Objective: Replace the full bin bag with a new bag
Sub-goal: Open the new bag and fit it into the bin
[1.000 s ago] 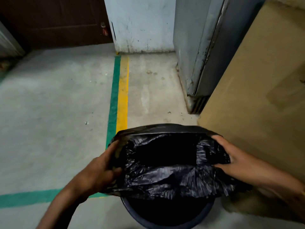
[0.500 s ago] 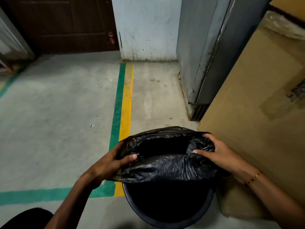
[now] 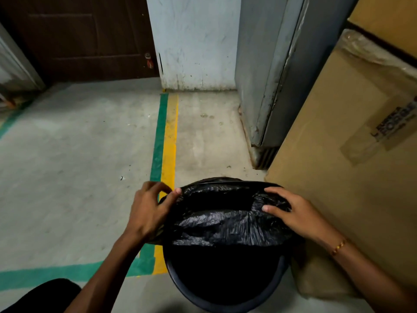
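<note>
Black, crinkled plastic fills the middle of your view: the new bin bag [image 3: 225, 222] is draped over the far half of the round dark bin [image 3: 228, 306], its mouth facing up and toward you. The far edge of the bag is stretched along the bin's far rim, and its near edge sags across the opening, so the bag's long axis runs left to right between your hands. The near half of the bin is uncovered and looks dark inside.

Your left hand [image 3: 150, 211] is at the bag's left end, thumb and fingers pinched narrowly on the plastic at the rim. Your right hand [image 3: 293, 213] lies over the bag's right end, fingers spread and curled down on the bunched plastic, holding it against the rim. A thin gold bracelet [image 3: 338, 246] sits on that wrist.

The bin stands on a grey concrete floor [image 3: 67, 177]. Just to its right, touching or nearly so, is a large cardboard box [image 3: 338, 177] that crowds your right forearm. Beyond the box, far right, stands a grey metal cabinet [image 3: 266, 86]. On the left, a green and yellow floor stripe [image 3: 165, 143] runs away from the bin toward a pale wall [image 3: 194, 41], and a green stripe branches off leftward near you. A dark wooden door [image 3: 79, 37] is at far left.
</note>
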The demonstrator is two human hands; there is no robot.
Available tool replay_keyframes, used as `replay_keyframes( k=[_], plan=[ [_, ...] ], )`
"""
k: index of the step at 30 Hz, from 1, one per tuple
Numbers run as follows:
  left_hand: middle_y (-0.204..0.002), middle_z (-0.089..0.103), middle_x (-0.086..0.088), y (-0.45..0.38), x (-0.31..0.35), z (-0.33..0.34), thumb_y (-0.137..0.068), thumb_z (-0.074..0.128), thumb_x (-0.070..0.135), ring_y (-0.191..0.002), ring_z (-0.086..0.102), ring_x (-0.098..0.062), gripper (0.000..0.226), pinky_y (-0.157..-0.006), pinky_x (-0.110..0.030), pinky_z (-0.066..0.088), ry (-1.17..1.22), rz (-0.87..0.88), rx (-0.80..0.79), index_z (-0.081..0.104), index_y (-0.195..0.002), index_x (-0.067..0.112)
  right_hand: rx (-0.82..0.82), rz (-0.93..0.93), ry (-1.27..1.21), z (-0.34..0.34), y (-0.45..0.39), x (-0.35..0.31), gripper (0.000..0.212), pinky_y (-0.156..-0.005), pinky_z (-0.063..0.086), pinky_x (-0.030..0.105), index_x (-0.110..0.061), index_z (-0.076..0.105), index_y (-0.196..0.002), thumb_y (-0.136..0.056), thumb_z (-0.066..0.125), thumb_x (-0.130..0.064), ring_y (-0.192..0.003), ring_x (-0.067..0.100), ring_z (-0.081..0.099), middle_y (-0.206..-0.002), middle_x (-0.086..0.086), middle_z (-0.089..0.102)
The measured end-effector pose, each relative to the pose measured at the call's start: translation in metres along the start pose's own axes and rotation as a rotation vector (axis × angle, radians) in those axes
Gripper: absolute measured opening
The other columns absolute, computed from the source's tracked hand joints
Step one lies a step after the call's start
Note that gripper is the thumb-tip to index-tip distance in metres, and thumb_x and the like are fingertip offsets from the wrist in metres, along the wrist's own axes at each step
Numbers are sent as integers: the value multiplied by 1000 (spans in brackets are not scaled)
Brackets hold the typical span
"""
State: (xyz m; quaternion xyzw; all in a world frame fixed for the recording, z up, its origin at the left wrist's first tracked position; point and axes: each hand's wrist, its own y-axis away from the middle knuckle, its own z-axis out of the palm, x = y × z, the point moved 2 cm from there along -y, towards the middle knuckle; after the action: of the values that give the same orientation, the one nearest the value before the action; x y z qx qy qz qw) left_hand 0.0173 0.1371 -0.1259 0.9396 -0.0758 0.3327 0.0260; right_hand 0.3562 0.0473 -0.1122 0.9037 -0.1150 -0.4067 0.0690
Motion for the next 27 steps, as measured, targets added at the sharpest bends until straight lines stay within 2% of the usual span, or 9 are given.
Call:
replay_keyframes(
  k=[3,7,14,18,20,22,24,26,27],
  plan=[
    [-108,58,4,-16,31,7,-85,46,57,-104,53,-21,31,-89,-36,41,-4,229,57,62,-89,30,-42,-118,191,3,9,0,55,-98,50,38,-60,40,-130,-85,69,-44,-114,13,60,-129,-8,61],
    [-117,58,1,-35,57,31,-85,40,59,-110,53,-26,44,-93,-44,45,-108,344,-119,63,-107,29,-41,-182,293,9,17,-2,66,-89,52,39,-59,27,-139,-84,63,-55,-99,16,64,-126,-1,61],
    [-148,44,-4,5,73,43,-79,47,61,-132,41,-34,55,-103,-51,41,-456,637,-185,54,-126,34,42,34,-113,11,21,1,73,-105,44,38,-46,34,-141,-75,51,-74,-128,16,51,-144,-4,51],
    [-165,3,0,17,72,39,-61,42,62,-151,0,-26,75,-121,-50,0,-475,618,-549,42,-135,48,53,74,-217,11,31,6,54,-105,37,32,-40,36,-143,-93,53,-48,-139,18,39,-148,-6,44],
    [-161,20,3,4,81,31,-66,56,67,-148,14,-20,61,-122,-43,9,-133,547,-604,55,-123,45,50,1,-141,9,38,9,50,-107,42,35,-47,37,-141,-94,56,-44,-132,15,49,-142,-8,53],
    [-138,52,1,-26,87,26,-78,60,60,-132,44,-17,40,-115,-44,32,159,477,-404,66,-108,34,18,-80,51,8,44,9,51,-98,51,38,-56,33,-139,-94,56,-43,-114,14,63,-125,-7,66],
    [-121,63,-2,-56,87,29,-86,59,49,-115,58,-20,34,-103,-42,44,118,389,-264,68,-111,27,4,-144,218,9,47,7,55,-74,53,20,-55,30,-142,-96,55,-40,-82,-3,66,-91,-26,70],
    [-115,68,-4,-73,89,39,-89,64,39,-105,65,-22,32,-94,-37,50,33,263,-385,68,-117,23,22,-148,289,8,48,3,55,-52,38,13,-47,33,-145,-96,56,-37,-57,-9,54,-65,-38,57],
    [-109,71,-5,-77,91,44,-89,67,34,-99,67,-21,28,-89,-34,51,17,232,-444,70,-113,22,42,-145,296,9,47,3,55,-49,35,15,-46,34,-145,-96,57,-37,-53,-6,51,-59,-30,56]
  ],
)
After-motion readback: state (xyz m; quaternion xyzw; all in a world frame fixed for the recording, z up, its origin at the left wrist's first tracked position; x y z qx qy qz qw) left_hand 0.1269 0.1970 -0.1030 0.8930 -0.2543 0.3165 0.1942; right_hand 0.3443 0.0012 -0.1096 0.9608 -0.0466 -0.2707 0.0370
